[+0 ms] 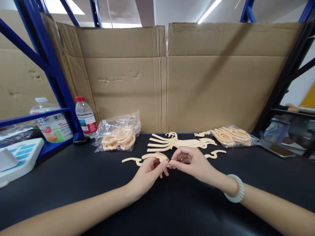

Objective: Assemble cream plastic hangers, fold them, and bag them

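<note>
While both forearms reach in over the black table, the left hand and the right hand meet at its middle, fingertips touching; the left hand's thumb and fingers pinch a curved peach plastic piece that arches over its knuckles, and the right hand's thumb and forefinger are pressed together at that piece's right end, though what exactly lies between them is too small to tell; the right wrist wears a pale bead bracelet. Just left of the held piece a second loose piece lies flat on the table; just behind the hands sits a fanned stack of pieces, and a single hooked piece lies to the right. An open clear bag of the same pieces stands back left; another bag lies back right, beside a phone. Two bottles stand by the blue rack post; a cardboard wall closes the back.
</note>
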Motion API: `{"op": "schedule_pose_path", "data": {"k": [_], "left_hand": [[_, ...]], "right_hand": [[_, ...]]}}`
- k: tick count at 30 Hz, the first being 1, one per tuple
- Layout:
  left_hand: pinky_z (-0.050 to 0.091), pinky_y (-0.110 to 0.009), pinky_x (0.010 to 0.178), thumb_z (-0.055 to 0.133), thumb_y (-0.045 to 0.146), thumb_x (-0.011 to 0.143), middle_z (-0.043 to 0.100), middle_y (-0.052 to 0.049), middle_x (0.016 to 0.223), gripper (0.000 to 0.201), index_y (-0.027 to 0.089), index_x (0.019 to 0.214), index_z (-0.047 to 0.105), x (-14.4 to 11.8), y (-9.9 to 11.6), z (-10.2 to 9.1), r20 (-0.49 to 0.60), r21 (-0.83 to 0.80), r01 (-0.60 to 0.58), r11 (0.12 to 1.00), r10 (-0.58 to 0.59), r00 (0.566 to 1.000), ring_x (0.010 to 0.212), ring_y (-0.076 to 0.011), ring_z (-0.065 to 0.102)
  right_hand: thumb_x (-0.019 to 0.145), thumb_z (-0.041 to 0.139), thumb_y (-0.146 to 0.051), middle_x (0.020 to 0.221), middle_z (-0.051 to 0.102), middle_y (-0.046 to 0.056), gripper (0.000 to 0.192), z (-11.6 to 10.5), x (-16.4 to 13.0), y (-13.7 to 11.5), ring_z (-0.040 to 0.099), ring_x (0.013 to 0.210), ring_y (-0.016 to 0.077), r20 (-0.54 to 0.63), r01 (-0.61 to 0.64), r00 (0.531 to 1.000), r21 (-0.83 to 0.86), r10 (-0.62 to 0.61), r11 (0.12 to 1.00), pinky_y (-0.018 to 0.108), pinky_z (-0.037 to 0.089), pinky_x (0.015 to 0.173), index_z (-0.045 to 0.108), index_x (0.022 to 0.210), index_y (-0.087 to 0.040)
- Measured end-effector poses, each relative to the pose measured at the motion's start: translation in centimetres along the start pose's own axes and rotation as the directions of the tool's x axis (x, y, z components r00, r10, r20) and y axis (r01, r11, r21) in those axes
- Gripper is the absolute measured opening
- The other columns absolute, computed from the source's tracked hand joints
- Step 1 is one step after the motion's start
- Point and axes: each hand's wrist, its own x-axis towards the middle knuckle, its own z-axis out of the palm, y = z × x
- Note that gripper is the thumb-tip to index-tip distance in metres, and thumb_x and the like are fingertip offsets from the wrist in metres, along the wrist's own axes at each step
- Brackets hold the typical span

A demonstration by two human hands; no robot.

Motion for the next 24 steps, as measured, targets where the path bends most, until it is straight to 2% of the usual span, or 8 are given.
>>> {"op": "schedule_pose_path", "data": {"k": [3,6,8,10,13,17,21,24], "left_hand": [[0.041,-0.024,0.058,0.055,0.049,0.087,0.059,0.0,0.071,0.033,0.017,0.079,0.052,0.0,0.2,0.0,0.026,-0.01,0.001,1.0,-0.001,1.0,0.062,-0.0118,0.055],[0.042,-0.025,0.059,0.053,0.05,0.088,0.063,-0.002,0.078,0.034,0.018,0.081,0.046,0.1,0.2,0.0,0.023,-0.056,0.014,0.998,-0.013,1.0,0.061,-0.0113,0.054],[0.042,-0.026,0.06,0.054,0.049,0.088,0.063,-0.002,0.076,0.033,0.018,0.079,0.045,0.2,0.2,0.0,0.004,-0.059,0.03,0.998,-0.03,1.0,0.06,-0.011,0.053],[0.041,-0.026,0.06,0.057,0.047,0.086,0.063,0.0,0.072,0.033,0.019,0.077,0.044,0.2,0.2,0.0,-0.021,-0.048,0.051,0.998,-0.052,0.998,0.059,-0.0106,0.052],[0.04,-0.025,0.06,0.063,0.044,0.082,0.06,0.002,0.067,0.033,0.019,0.076,0.043,0.2,0.3,0.0,-0.065,-0.05,0.08,0.996,-0.083,0.994,0.058,-0.0098,0.051],[0.04,-0.023,0.06,0.068,0.039,0.078,0.057,0.004,0.066,0.031,0.018,0.079,0.045,0.2,0.3,0.0,-0.099,-0.07,0.09,0.993,-0.097,0.99,0.059,-0.0089,0.05],[0.04,-0.023,0.06,0.068,0.037,0.077,0.055,0.004,0.067,0.027,0.016,0.084,0.053,0.2,0.2,-0.1,-0.095,-0.081,0.09,0.993,-0.097,0.991,0.06,-0.0094,0.05],[0.04,-0.023,0.06,0.069,0.037,0.077,0.054,0.003,0.068,0.026,0.015,0.084,0.056,0.3,0.2,-0.2,-0.1,-0.083,0.08,0.993,-0.088,0.991,0.061,-0.0095,0.049]], "right_hand": [[0.082,0.065,-0.028,0.077,0.069,0.001,0.011,-0.7,0.1,-0.3,0.065,0.071,0.0139,0.067,0.097,0.994,-0.191,-0.086,0.977,0.026,0.053,0.066,0.066,0.08,-0.018],[0.085,0.061,-0.023,0.083,0.069,0.002,0.008,-3.2,0.9,0.3,0.063,0.077,0.0153,0.06,0.236,0.97,-0.48,-0.237,0.845,0.029,0.05,0.074,0.067,0.083,-0.019],[0.086,0.057,-0.02,0.087,0.069,0.005,0.009,-5.3,1.6,1.6,0.062,0.082,0.0176,0.035,0.233,0.962,-0.624,-0.271,0.746,0.031,0.048,0.076,0.066,0.087,-0.018],[0.085,0.055,-0.015,0.088,0.068,0.006,0.01,-7.1,2.2,3.2,0.06,0.084,0.0195,0.049,0.192,0.972,-0.733,-0.231,0.652,0.033,0.047,0.078,0.065,0.087,-0.018],[0.082,0.059,-0.013,0.088,0.066,0.007,0.009,-8.4,2.5,5.0,0.058,0.087,0.0212,0.078,0.152,0.985,-0.81,-0.153,0.567,0.035,0.045,0.08,0.065,0.088,-0.016],[0.079,0.065,-0.012,0.084,0.065,0.006,0.006,-8.1,2.6,5.8,0.056,0.084,0.0215,0.089,0.115,0.993,-0.851,-0.075,0.512,0.033,0.045,0.076,0.066,0.084,-0.015],[0.079,0.066,-0.013,0.085,0.063,0.007,0.009,-7.9,2.7,6.4,0.055,0.084,0.0227,0.072,0.103,0.994,-0.885,-0.084,0.454,0.034,0.045,0.075,0.066,0.088,-0.016],[0.081,0.064,-0.013,0.085,0.062,0.007,0.005,-8.1,3.0,7.0,0.056,0.085,0.0227,0.075,0.114,0.992,-0.876,-0.101,0.469,0.034,0.045,0.075,0.066,0.084,-0.017]]}}
